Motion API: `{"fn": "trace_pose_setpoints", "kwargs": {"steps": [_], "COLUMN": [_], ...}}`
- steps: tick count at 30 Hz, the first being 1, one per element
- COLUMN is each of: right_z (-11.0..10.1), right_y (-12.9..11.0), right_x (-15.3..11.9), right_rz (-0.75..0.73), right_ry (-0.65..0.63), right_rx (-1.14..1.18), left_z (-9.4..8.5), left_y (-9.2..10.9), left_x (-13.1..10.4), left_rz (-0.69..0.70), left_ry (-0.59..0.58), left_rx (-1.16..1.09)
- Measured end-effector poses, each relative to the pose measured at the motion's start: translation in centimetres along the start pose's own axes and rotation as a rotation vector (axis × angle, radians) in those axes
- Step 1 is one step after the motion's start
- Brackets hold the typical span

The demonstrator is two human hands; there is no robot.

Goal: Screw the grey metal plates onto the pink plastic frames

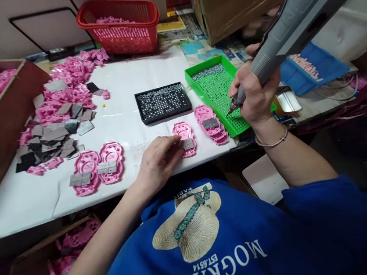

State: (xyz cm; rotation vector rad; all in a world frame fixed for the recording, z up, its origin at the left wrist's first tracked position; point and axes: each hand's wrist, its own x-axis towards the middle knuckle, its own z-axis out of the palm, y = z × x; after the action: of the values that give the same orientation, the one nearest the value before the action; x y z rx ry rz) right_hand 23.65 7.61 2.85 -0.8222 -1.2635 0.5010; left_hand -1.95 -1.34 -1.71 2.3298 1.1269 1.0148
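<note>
My right hand (257, 89) is wrapped round a grey electric screwdriver (277, 34), which points down and left with its tip at the green screw tray (193, 81). Small screws stand in the holes of that tray. My left hand (159, 160) rests at the table's near edge, thumb and fingers closed on the left side of a pink plastic shell (182, 131). A grey metal plate (188, 144) lies across this shell. Just right of it is a small stack of pink shells (205, 113), the top one also bearing a grey plate.
Left of my left hand lie two pink shells (111, 154) with plates. A black screw tray (163, 109) sits mid-table. Loose pink parts (68, 86) and grey plates (51, 137) are heaped left. Behind are a red basket (118, 30) and cardboard box (238, 5); a blue bin (317, 65) stands right.
</note>
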Motion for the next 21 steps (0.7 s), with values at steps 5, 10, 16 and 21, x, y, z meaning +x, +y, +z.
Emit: {"fn": "trace_pose_setpoints", "kwargs": {"steps": [5, 10, 16, 21], "right_z": [0.01, 0.03, 0.18, 0.28], "right_y": [0.12, 0.00, 0.31, 0.39], "right_x": [-0.13, -0.32, -0.37, -0.39], "right_rz": [-0.011, 0.016, -0.054, -0.099], "right_ry": [-0.022, 0.003, 0.007, 0.045], "right_rx": [0.025, -0.026, 0.090, 0.111], "left_z": [-0.13, -0.07, 0.00, -0.09], "left_y": [0.05, -0.04, -0.14, -0.11], "left_x": [0.01, -0.02, -0.07, -0.09], "left_rz": [-0.011, -0.016, -0.019, -0.039], "left_ry": [-0.007, -0.004, -0.003, -0.003], "left_rx": [0.014, -0.001, -0.014, -0.024]}}
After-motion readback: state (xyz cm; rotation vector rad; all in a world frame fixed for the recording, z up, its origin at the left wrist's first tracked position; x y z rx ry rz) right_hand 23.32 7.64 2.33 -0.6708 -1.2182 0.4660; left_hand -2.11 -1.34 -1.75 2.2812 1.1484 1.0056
